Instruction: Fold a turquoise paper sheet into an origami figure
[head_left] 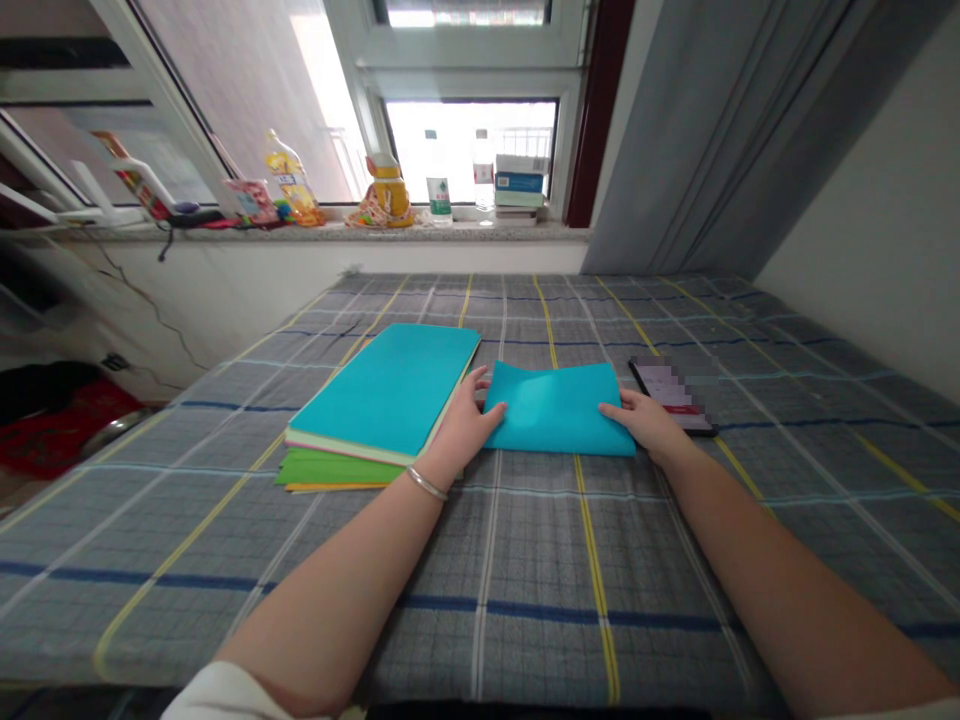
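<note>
A folded sheet of blue paper point(559, 410) lies in front of me on the plaid cloth, its far edge lifted in a slight wave. My left hand point(472, 415) grips its left edge, thumb on top and fingers behind or beneath. At the right edge, my right hand point(645, 420) holds it the same way, with the thumb over the top. Left of the folded sheet is a stack of coloured paper point(386, 385), blue on top, with pale, green and orange sheets showing below. My left wrist, with a silver bangle point(427, 483), passes close to that stack.
A phone point(671, 395) with its screen lit lies just right of my right hand. The plaid cloth point(540, 560) covers the whole surface. Bottles, a yellow jar point(387, 190) and small boxes point(520, 185) line the windowsill. A grey curtain point(697, 130) hangs at the right.
</note>
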